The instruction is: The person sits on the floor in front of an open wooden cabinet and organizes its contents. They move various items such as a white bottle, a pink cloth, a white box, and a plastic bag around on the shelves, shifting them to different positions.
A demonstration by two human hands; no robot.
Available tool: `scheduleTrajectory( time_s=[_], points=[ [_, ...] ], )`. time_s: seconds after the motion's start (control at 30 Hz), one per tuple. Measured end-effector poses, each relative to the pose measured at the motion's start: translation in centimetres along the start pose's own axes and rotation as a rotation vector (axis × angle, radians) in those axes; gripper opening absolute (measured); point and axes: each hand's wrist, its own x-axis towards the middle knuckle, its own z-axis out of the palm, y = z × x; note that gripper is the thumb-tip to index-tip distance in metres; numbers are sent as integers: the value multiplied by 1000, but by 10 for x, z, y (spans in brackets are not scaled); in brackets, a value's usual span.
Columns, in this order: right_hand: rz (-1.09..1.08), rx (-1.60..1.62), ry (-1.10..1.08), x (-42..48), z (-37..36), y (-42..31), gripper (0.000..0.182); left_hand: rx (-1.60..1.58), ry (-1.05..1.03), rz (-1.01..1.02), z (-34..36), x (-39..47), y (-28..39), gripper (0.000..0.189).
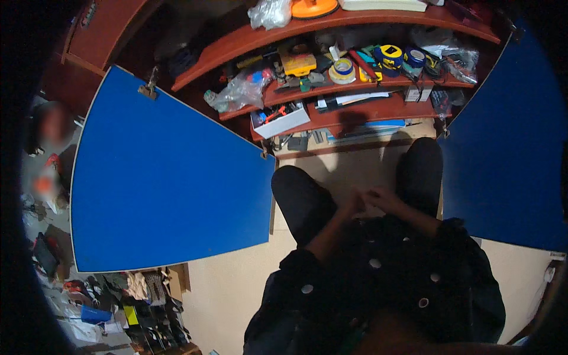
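Observation:
Between my knees, low in front of my body, my left hand [353, 202] and my right hand [380, 198] come close together at the fingertips. No object shows in either hand, though the dim light hides finger detail. Beyond my knees stands an opened cabinet with reddish-brown shelves [368, 111]. One shelf bears a yellow-and-blue tape measure [391, 57], rolls of tape [342, 69], a yellow case [299, 65] and a clear plastic bag [242, 94]. Below, a white box [282, 126] holds small red and blue items.
Blue cabinet doors stand open at the left [173, 186] and right [506, 168], with metal hinges [148, 91]. An orange suction lifter [314, 7] sits on the top shelf. Mixed goods, among them a blue box [95, 314], crowd the lower left.

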Motion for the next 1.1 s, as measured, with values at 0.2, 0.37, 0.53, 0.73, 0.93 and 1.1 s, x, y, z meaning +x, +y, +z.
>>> scheduleTrajectory(
  time_s=[0.2, 0.37, 0.53, 0.73, 0.93, 1.1],
  points=[
    [-44, 26, 48, 4, 7, 19, 24, -437, 137, -2, -25, 10, -33, 37],
    [57, 18, 70, 9, 1, 30, 23, -456, 101, 59, -33, 21, -50, 46],
    [-77, 32, 140, 8, 5, 44, 24, -406, -11, 136, -51, 33, -72, 36],
    [34, 118, 101, 2, 1, 24, 26, -626, -8, 4, -49, 20, -50, 29],
    [98, 10, 78, -1, 4, 18, 27, -654, -91, 21, -56, 23, -60, 26],
    [12, -154, 114, -5, 4, 23, 29, -344, -260, 263, -82, 31, -78, 24]
  ],
)
